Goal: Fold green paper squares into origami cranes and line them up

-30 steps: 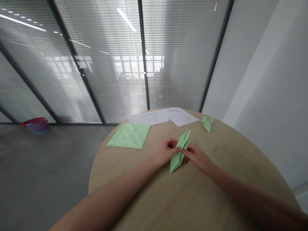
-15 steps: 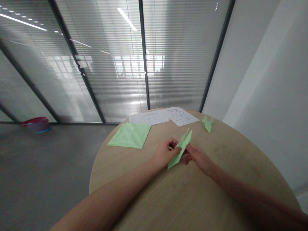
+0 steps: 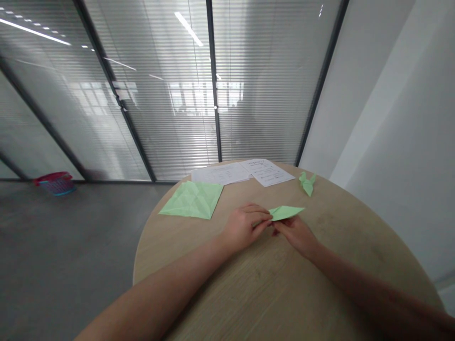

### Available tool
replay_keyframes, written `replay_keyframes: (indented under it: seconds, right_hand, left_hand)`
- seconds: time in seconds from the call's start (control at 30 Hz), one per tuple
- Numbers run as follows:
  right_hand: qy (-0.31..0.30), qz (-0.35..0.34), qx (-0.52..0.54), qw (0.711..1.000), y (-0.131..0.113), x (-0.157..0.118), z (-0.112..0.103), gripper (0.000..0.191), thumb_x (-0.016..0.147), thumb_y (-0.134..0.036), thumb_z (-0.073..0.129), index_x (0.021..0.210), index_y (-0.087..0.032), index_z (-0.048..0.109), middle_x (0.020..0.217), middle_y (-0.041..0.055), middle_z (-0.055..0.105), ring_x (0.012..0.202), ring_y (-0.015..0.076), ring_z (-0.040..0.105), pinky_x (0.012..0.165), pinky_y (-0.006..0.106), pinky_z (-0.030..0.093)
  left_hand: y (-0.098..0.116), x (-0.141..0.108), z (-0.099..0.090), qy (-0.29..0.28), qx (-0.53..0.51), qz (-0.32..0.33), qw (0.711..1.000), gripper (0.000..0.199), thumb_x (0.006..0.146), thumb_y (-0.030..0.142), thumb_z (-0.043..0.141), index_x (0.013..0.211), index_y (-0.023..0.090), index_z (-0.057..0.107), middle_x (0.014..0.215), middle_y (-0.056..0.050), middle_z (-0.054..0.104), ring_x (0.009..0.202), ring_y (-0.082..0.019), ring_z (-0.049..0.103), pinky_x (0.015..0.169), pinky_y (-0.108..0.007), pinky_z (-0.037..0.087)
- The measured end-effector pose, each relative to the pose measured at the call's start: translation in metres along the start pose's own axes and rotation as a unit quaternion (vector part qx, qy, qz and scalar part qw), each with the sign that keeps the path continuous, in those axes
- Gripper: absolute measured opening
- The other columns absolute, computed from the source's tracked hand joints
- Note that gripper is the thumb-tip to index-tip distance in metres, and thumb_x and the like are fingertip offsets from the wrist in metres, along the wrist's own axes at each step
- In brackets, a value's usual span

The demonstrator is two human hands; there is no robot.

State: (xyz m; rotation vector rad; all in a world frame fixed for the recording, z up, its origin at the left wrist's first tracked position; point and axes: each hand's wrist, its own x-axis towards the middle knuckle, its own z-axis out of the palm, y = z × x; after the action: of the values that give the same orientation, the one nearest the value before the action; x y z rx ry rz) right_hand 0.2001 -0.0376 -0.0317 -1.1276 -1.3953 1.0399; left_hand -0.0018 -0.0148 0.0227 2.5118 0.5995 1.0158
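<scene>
A folded piece of green paper is held above the round wooden table, its pointed end toward the right. My left hand is closed on the paper's left end, fingers over the top. Beneath and at the near side of it, my right hand pinches the paper near the same end. The fingertips of both hands are close together and partly hidden by one another and by the paper.
On the table, a creased green sheet lies at left, printed white sheets at the far edge, and a small green folded figure at far right. A red and blue basket stands on the floor.
The folded green paper has turned from a steep, upright slant to nearly flat, with its point now to the right. My left fingers have closed over its left end.
</scene>
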Motion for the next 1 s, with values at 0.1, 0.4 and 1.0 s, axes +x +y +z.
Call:
replay_keyframes:
  seconds: [0.1,0.4,1.0]
  right_hand:
    - [0.017,0.003,-0.013,1.0,0.001,-0.001,0.0,0.021,0.073,-0.04,0.075,0.084,-0.023,0.073,0.087,0.0055,0.074,0.073,0.0219,0.068,0.065,0.035,0.06]
    - [-0.011,-0.006,-0.048,0.999,0.003,0.001,-0.001,0.033,0.078,-0.053,0.073,0.086,-0.021,0.075,0.081,0.0076,0.076,0.069,0.0221,0.07,0.061,0.032,0.058]
    - [0.005,0.04,-0.025,0.999,-0.006,-0.002,0.005,0.044,0.078,-0.063,0.07,0.082,-0.019,0.066,0.067,0.0021,0.066,0.049,0.0141,0.058,0.047,0.026,0.044]
  left_hand:
    - [-0.002,-0.001,0.0,-0.011,0.011,0.015,1.0,0.025,0.1,0.032,0.057,0.104,0.022,0.08,0.109,-0.012,0.078,0.103,-0.024,0.07,0.1,-0.04,0.049]
    - [-0.007,-0.002,0.007,0.067,-0.027,-0.068,0.995,0.016,0.094,0.024,0.064,0.101,0.02,0.078,0.093,-0.006,0.079,0.087,-0.02,0.07,0.085,-0.033,0.053]
    - [-0.02,0.004,0.015,0.011,-0.284,-0.336,0.898,0.02,0.083,0.033,0.07,0.078,0.014,0.07,0.071,-0.002,0.067,0.063,-0.013,0.059,0.063,-0.026,0.046]
